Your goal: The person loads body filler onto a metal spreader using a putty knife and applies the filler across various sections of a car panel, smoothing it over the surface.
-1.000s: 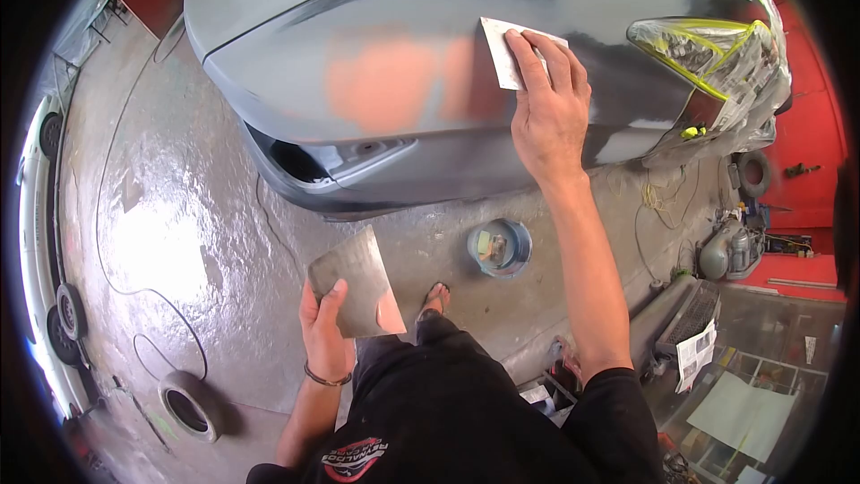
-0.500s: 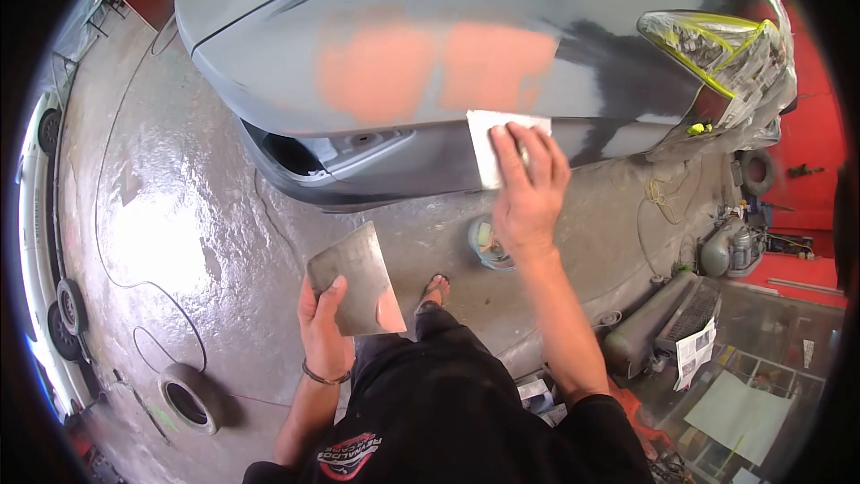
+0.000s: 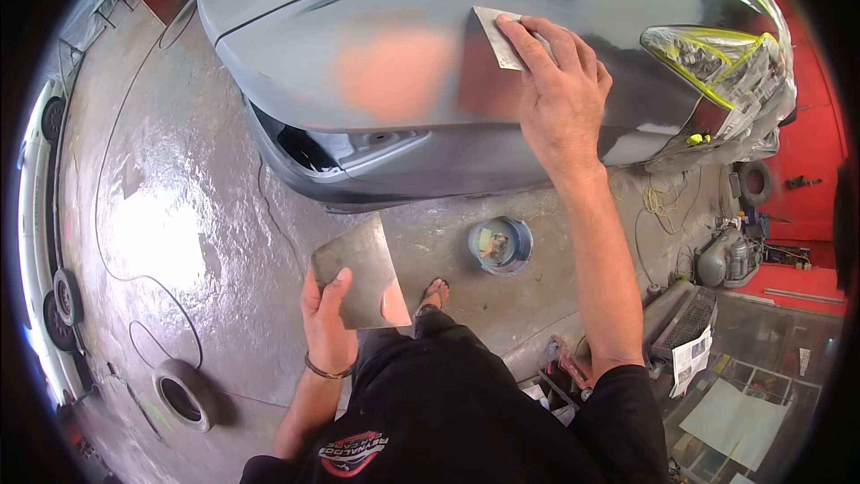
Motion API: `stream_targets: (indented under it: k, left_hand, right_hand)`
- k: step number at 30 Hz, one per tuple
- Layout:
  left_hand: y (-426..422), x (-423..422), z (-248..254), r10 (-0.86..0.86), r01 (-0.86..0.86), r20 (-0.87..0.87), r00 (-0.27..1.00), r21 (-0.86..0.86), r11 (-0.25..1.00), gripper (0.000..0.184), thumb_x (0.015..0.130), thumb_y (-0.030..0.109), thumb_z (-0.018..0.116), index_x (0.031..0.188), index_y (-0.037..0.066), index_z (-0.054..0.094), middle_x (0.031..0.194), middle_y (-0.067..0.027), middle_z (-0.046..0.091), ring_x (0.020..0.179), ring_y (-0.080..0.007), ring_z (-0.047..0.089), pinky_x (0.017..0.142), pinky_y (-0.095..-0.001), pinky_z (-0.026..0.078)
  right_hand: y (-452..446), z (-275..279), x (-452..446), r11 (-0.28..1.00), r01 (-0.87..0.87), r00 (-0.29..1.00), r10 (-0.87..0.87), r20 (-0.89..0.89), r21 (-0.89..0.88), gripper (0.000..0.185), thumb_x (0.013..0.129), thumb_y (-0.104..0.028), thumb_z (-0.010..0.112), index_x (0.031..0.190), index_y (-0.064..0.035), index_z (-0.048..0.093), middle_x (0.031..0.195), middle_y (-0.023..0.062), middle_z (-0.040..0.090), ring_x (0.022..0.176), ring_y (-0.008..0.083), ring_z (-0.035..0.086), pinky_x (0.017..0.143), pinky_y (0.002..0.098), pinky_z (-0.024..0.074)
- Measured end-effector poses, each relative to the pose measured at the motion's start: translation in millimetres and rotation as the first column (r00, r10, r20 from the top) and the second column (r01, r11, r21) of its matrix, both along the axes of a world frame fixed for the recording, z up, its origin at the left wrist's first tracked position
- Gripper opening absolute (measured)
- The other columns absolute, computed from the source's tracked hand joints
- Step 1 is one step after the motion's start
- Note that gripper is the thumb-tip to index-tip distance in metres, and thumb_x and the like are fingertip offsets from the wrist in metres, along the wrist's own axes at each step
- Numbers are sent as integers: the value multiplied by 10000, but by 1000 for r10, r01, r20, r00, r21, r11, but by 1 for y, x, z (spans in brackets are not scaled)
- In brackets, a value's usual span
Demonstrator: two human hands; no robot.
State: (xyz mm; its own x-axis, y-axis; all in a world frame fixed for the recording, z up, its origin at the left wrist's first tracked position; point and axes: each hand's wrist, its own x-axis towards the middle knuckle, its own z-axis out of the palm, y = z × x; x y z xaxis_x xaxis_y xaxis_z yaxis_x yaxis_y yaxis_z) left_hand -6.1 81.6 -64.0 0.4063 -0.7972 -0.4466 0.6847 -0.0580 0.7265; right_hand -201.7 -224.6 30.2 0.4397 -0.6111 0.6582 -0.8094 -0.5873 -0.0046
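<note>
My right hand [image 3: 566, 99] grips a flat pale putty spreader [image 3: 495, 40], tilted against the car's grey, partly dark body panel [image 3: 618, 63]. Beneath the spreader lies a pink putty patch [image 3: 491, 94], shaded by the hand and partly hidden. To its left a second pink putty patch [image 3: 394, 72] has softer edges. Lower down, in front of my body, my left hand [image 3: 330, 321] holds a thin metal plate [image 3: 358, 269], thumb on top and fingers underneath. A small smear of pink putty [image 3: 395, 306] sits at the plate's lower right corner.
A blue bucket [image 3: 527, 254] with things inside stands on the floor below the car. Masking film with yellow tape [image 3: 708, 58] covers the lamp. Loose tyres [image 3: 184, 396], hoses, a compressor [image 3: 717, 262] and a glass-topped table [image 3: 770, 350] are around.
My right hand has moved the spreader upward from the panel's lower edge to the top of the right pink patch. My left hand with the plate has barely shifted.
</note>
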Motion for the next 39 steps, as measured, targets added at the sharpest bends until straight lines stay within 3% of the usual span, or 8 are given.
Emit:
stream_targets:
  k: [9,15,20,23,27,28,36,39]
  left_hand:
    - [4,5,-5,0,0,5,1000,8,1000,348,1130,69,634,1476,40,654,1374,-35,736,1260,-149,680,1096,-337,529]
    - [3,4,-6,-1,1,14,1000,16,1000,340,1129,60,627,1468,38,656,1370,-47,741,1253,-158,691,1086,-343,542]
    - [8,2,-14,-15,12,45,999,63,998,337,1126,87,619,1459,49,658,1365,-58,754,1254,-176,710,1106,-361,539]
    - [8,0,-15,-22,18,46,999,78,997,337,1124,82,624,1457,51,663,1364,-54,755,1252,-171,708,1103,-355,539]
    - [7,-2,-19,-26,23,39,999,69,997,334,1124,77,625,1455,49,667,1368,-54,757,1243,-171,710,1093,-356,544]
    - [8,-2,-20,-32,30,39,999,63,998,334,1124,76,626,1454,49,669,1369,-54,758,1241,-171,711,1090,-356,546]
    - [-5,-12,-11,-50,50,-10,999,15,999,325,1120,71,630,1439,47,684,1357,-52,764,1245,-173,711,1095,-355,545]
    - [-5,-12,-9,-46,46,-11,999,14,999,332,1119,72,626,1446,45,680,1365,-57,762,1258,-179,710,1105,-363,543]
  right_hand:
    - [25,-26,0,998,-11,1000,9,23,63,526,971,-16,725,1398,-320,771,1413,-68,654,1340,261,587,1117,497,414]
    - [58,-80,-1,999,-14,994,10,105,38,546,961,-1,717,1416,-299,764,1412,-59,648,1334,254,582,1093,469,402]
    - [78,-142,-5,1000,0,987,4,159,-30,462,965,-107,795,1388,-292,799,1434,-30,653,1342,294,574,1111,448,428]
    - [94,-154,-12,999,-25,985,19,170,37,471,966,-78,788,1389,-283,801,1446,-19,655,1351,303,572,1120,460,444]
    - [91,-122,-31,998,-4,987,-6,164,57,516,943,-37,785,1401,-274,804,1484,5,651,1370,328,568,1139,459,446]
    - [84,-101,-35,998,-21,989,12,145,56,538,972,1,750,1460,-224,777,1489,18,665,1383,333,584,1183,440,426]
    - [20,-32,-4,998,-49,998,51,49,-34,620,938,-3,751,1477,-307,725,1468,-17,634,1393,298,563,1154,500,388]
    - [12,-22,2,1000,21,1000,-21,-15,-5,561,1011,-29,710,1511,-284,720,1500,-29,657,1401,296,588,1174,481,406]
